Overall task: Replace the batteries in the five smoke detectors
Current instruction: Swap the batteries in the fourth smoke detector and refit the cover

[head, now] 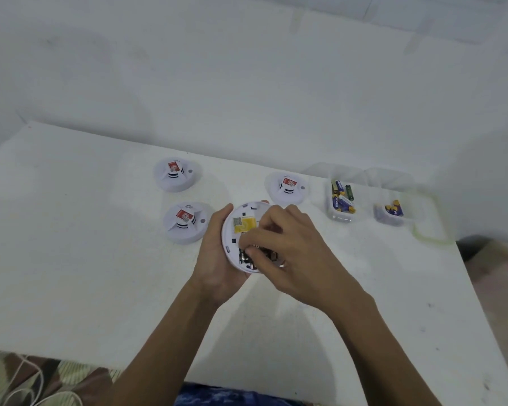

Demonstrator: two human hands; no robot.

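Observation:
My left hand (216,253) grips a white round smoke detector (232,230) from its left side, underside facing me, with a yellow label and an open battery bay showing. My right hand (288,247) lies over the detector, and its curled fingertips pinch a battery (245,257) in the bay at the lower edge. Three more white detectors sit on the white table (85,259) with red stickers up: one at the back left (175,174), one in front of it (185,222), one at the back right (288,187). No fifth detector is in view.
Two clear plastic tubs stand at the table's right rear. The left tub (342,200) holds several purple and green batteries, and the right tub (393,210) holds a few more. A patterned floor mat and white cords show below the table's front edge.

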